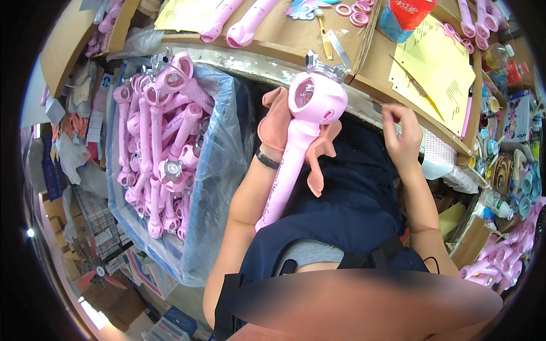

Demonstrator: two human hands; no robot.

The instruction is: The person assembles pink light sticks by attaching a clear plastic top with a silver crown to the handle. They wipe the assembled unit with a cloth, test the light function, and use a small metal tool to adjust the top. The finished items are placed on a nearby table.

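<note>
A pink wand [297, 149] is resting against the left hand [274, 125] in front of the person's dark blue apron [358, 193], its handle lying along the left forearm. The right hand [406, 135] is hovering bare near the bench edge [364, 99], its fingers curling loosely with a small gap at the thumb. Beside the left arm, a blue bin [199, 193] with a clear plastic liner [230, 128] is holding a heap of similar wands [170, 131]. Farther on, the bench is showing chipped paint along its edge and bearing cardboard trays [369, 77]; yellow sheets [455, 85], a thin brush [326, 38], pink rings [359, 16] and a red-and-blue packet [401, 23] are lying there. Crowded shelves [500, 196] are filling the far right, and a red-bladed fan [100, 271] is standing away to the left. The wand's long axis is slanting — its round head and silver crown [324, 67] are pointing away from the person and slightly right, its plain end back toward the left elbow, while the head's round opening is facing up and left. The wand and a floppy peach glove [318, 156] are hiding the left fingers — whether they are gripping it, one cannot tell. A blurred patch is covering the lower centre, and the outermost clutter is bending into the dark rim.
</note>
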